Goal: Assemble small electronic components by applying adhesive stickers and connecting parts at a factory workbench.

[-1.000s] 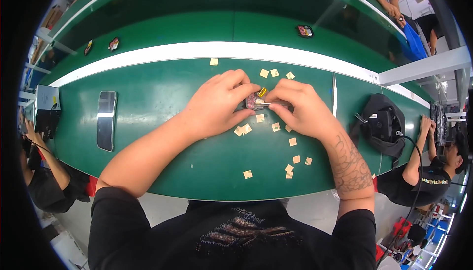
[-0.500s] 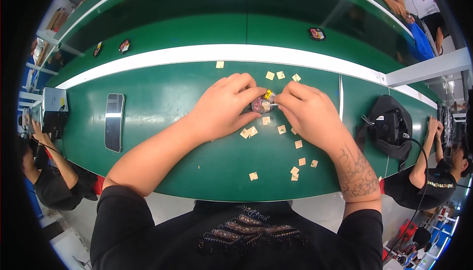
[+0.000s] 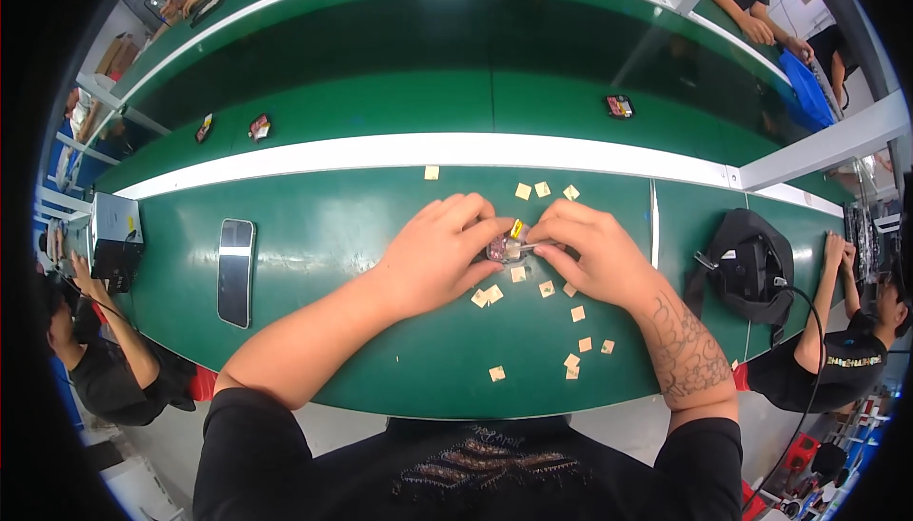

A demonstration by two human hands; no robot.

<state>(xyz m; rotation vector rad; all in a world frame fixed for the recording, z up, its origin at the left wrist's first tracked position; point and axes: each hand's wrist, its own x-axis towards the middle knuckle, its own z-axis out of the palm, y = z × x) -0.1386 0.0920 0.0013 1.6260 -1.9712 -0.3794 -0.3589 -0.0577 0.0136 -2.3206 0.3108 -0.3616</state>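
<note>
Between my hands, at the middle of the green table, is a small electronic device (image 3: 498, 249) with its reddish inside showing and a yellow-wrapped part (image 3: 518, 229) at its far side. My left hand (image 3: 430, 253) grips the device's left edge between thumb and fingers. Pinched in my right hand (image 3: 592, 253) is a thin metal tool (image 3: 529, 248), perhaps tweezers, its tip over the device. Just below the device lies a small beige square piece (image 3: 518, 275). Fingers cover part of the device and most of the tool.
Several more beige squares (image 3: 578, 314) lie scattered around my hands. A phone (image 3: 236, 274) rests at the left, near a dark box (image 3: 117, 241). At the right lies a black strapped device (image 3: 751, 269) with a cable. Similar small devices (image 3: 619, 106) sit beyond the white rail (image 3: 380, 152). Other people work nearby.
The whole scene sits lower in the picture, as the head view has tilted up. Both hands keep their hold over the device, with only slight finger movement.
</note>
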